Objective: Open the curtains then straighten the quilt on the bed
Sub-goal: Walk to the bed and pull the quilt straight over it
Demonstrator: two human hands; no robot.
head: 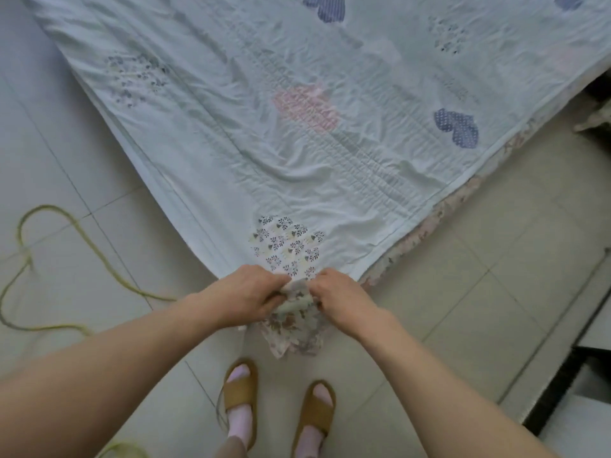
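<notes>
At the far left we see a yellow-green cord [76, 226] looping across the pale tiled floor [496, 292], well apart from the bed. Moving right, the quilt [297, 143] lies spread over the bed, pale blue-green and wrinkled, printed with hearts: a faded floral one at upper left, a pink one [305, 107] near the middle, a navy dotted one [458, 127] at the right. Its near corner comes to a point directly in front of us, with a floral heart patch [286, 246] just above that point.

Our left hand [246, 294] is clenched on that corner, fingers curled under the cloth. Immediately to its right, our right hand [340, 299] is clenched on the same bunched corner, so the two grips sit just beside each other with a small roll of fabric between them. Below the hands a flowered sheet [296, 332] hangs down from under the quilt; we cannot tell whether the hands pinch it too. Its flowered edge also shows along the quilt's right border.

Beneath, our feet stand in tan slippers [241, 396] over pink socks. At the far right edge a dark piece of furniture [562, 391] stands on the floor.
</notes>
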